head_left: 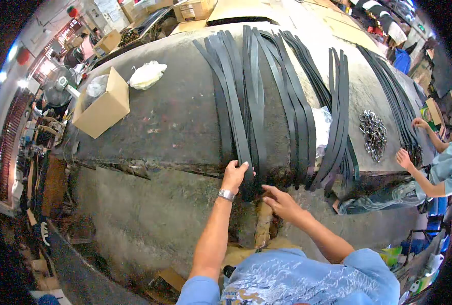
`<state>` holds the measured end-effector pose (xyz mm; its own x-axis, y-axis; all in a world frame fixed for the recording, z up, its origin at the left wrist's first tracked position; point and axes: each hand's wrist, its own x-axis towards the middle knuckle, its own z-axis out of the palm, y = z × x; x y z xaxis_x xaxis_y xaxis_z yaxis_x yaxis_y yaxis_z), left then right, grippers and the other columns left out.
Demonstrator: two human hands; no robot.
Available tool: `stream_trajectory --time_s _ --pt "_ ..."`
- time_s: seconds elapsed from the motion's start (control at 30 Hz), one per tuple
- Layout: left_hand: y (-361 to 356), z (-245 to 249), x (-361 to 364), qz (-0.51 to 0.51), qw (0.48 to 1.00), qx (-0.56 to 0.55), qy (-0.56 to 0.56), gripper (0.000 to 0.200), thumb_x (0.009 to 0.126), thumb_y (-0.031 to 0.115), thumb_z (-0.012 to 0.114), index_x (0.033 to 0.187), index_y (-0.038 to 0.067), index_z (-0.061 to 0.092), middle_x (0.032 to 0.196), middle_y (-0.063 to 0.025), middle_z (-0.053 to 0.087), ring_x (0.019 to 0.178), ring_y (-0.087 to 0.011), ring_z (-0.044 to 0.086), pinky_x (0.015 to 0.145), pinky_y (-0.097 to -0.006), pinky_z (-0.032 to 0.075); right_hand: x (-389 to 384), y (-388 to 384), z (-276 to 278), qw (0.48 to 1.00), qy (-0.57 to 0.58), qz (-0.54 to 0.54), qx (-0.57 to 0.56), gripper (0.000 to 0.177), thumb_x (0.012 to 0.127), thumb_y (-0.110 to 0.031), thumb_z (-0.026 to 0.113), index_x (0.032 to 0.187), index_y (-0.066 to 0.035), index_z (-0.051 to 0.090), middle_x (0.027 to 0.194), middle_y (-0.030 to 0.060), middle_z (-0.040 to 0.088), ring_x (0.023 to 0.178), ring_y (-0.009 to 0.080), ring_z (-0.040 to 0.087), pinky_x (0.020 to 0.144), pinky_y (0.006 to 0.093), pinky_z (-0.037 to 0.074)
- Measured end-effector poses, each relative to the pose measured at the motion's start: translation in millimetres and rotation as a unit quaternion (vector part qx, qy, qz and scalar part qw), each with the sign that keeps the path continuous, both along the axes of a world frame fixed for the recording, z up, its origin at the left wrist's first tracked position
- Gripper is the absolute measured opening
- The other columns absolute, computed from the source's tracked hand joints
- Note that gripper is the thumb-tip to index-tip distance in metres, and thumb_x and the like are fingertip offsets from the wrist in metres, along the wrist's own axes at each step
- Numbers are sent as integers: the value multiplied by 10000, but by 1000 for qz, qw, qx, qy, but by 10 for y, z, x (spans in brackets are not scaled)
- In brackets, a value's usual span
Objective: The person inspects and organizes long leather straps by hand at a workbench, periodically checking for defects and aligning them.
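Note:
Long black straps (256, 101) lie in bundles across the dark table, their near ends hanging over its front edge. My left hand (234, 175), with a metal watch on the wrist, is closed on the end of one black strap (242, 137) at that edge. To the right of it, my right hand (282, 201) is held just off the strap ends, fingers apart, with nothing in it. Another bundle of black straps (298, 122) lies beyond my right hand.
A cardboard box (104, 107) and a whitish bundle (147, 75) sit at the left of the table (175, 122). A pile of metal hardware (373, 136) lies at the right, near a co-worker's hands (404, 158) and more straps (388, 91). A fan (60, 85) stands far left.

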<state>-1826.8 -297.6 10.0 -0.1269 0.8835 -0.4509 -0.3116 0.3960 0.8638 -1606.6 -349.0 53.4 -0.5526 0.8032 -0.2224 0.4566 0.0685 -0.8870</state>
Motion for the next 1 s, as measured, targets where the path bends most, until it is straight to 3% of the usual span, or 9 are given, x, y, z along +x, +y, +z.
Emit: stream_trajectory --time_s 0.1,0.13,0.2,0.23,0.4,0.53,0.73,0.9,1.0 --pt "-6 -114 -169 -46 996 3 -74 208 964 133 579 1101 -14 528 968 -134 672 807 -234 685 708 -379 587 -370 0 -55 998 -7 -55 36 554 941 -300 602 1405 -46 438 1208 203 618 1097 338 610 947 394 472" --pt "-3 -172 -205 -46 995 13 -91 198 979 178 560 1058 -3 564 898 -100 683 746 -201 685 622 -324 567 -482 -18 -150 995 17 -89 33 592 928 -324 614 1410 -37 427 1226 207 606 1117 334 601 961 399 463" --pt "-66 -35 -325 -84 985 -8 -148 212 1002 220 523 1088 30 564 930 -70 673 769 -193 679 622 -331 560 -765 -25 75 992 -39 -123 14 647 911 -360 628 1413 -13 414 1291 230 568 1199 339 561 1012 399 435" --pt "-71 -72 -377 -95 985 -35 -138 214 1020 239 485 1119 63 558 981 -43 660 805 -180 674 624 -336 555 -844 -41 -217 982 -44 -151 100 677 906 -310 661 1436 6 381 1202 204 591 1101 267 586 973 370 450" --pt "-48 -211 -554 -167 959 7 -229 245 994 190 520 1213 81 527 1082 -45 645 874 -192 647 677 -370 536 -1275 -184 -118 955 -105 -256 108 790 868 -411 673 1450 10 345 1397 251 485 1299 360 478 1072 422 386" --pt "-13 -237 -614 -185 957 -34 -221 175 956 170 602 1113 120 543 1046 -24 661 874 -184 659 709 -380 551 -1361 -199 -95 926 -145 -335 97 723 819 -367 729 1386 -31 431 1240 246 605 1139 389 596 954 431 474" --pt "23 -261 -555 -200 951 -59 -228 177 971 168 582 1129 108 528 1070 -44 653 938 -200 658 754 -381 534 -1324 -146 -112 916 -151 -364 80 648 792 -322 745 1315 -35 493 1089 245 665 1010 365 659 858 420 506" --pt "2 -232 -611 -251 939 -55 -230 136 1024 184 469 1143 125 500 1118 -32 620 984 -183 612 805 -375 502 -1322 -137 -155 925 -114 -362 34 623 813 -314 726 1308 -41 464 1040 257 666 975 379 661 821 444 506" --pt "33 -281 -712 -280 921 -53 -267 126 1025 187 465 1135 133 495 1110 -28 623 971 -182 614 808 -373 497 -1348 -115 -197 929 -148 -331 74 602 868 -367 657 1335 -64 427 1130 251 648 1052 414 626 888 474 495"
